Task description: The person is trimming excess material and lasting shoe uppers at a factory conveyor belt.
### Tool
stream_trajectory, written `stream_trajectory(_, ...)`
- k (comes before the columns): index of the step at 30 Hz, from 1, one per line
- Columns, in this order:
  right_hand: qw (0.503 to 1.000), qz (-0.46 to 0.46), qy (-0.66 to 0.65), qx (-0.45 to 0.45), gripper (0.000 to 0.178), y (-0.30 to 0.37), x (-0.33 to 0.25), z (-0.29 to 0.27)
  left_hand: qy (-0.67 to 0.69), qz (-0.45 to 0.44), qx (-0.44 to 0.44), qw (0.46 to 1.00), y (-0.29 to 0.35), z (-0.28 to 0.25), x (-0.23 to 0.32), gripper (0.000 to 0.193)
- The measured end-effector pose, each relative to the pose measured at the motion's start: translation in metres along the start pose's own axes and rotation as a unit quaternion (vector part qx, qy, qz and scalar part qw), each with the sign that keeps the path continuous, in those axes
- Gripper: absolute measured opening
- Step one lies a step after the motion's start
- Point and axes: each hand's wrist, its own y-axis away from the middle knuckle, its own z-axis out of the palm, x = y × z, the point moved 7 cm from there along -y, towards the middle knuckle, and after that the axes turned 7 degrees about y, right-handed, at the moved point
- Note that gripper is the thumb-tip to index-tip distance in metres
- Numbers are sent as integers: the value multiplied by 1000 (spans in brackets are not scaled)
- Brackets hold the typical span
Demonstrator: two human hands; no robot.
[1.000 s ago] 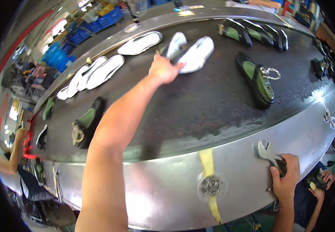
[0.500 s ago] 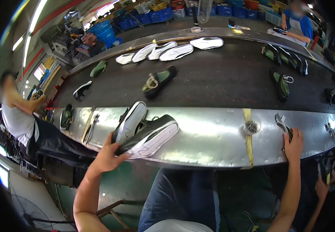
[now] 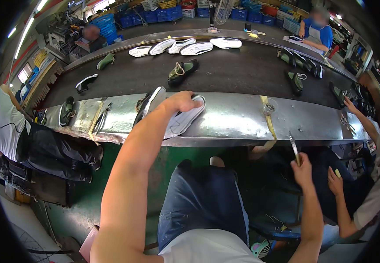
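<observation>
A black shoe [image 3: 184, 120] lies with its white sole turned up on the metal edge of the bench. My left hand [image 3: 184, 102] is closed over its far end. Just left of it lies a second black shoe [image 3: 155, 101], also white-soled, partly hidden by my left forearm. Off the front edge, to the right, my right hand [image 3: 302, 170] is wrapped around a metal hand tool [image 3: 294, 146] that looks like pliers; its head points up and away from me. A clear cup of small metal bits [image 3: 269, 107] stands on the metal strip beyond it.
Across the dark belt [image 3: 124, 81] stand several white-soled shoes [image 3: 196, 48] and a green-and-black shoe [image 3: 182, 72]. Slim tools [image 3: 102, 117] lie left on the metal strip [image 3: 234, 120]. A co-worker's hand [image 3: 351, 106] reaches in at right; another person [image 3: 10, 116] stands at left.
My left hand has moved from the near end of the shoes to the far end of the right one. My right hand has lifted the tool off the strip and drawn it back. The view has shifted.
</observation>
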Motion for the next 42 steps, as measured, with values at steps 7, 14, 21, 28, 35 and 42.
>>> stream_trajectory(7, 881, 158, -300, -329, 24, 170, -91, 62, 615, 129, 101, 771, 173, 100, 35, 78)
stream_trajectory(14, 851, -11, -179, -494, 35, 216, -154, 88, 660, 32, 50, 749, 253, 258, 39, 96)
stream_trajectory(21, 790, 42, -303, -532, 41, 231, -150, 112, 658, 69, -19, 750, 260, 258, 47, 69)
stream_trajectory(28, 675, 207, -398, -586, 40, 219, -168, 101, 469, 141, 43, 871, 255, 241, 59, 59)
stream_trajectory(35, 750, 163, -201, -608, 24, 179, -151, 134, 489, 23, 70, 869, 233, 262, 38, 52)
stream_trajectory(42, 911, -163, -34, -376, 28, 163, -144, 177, 589, -8, 161, 792, 221, 287, 3, 39)
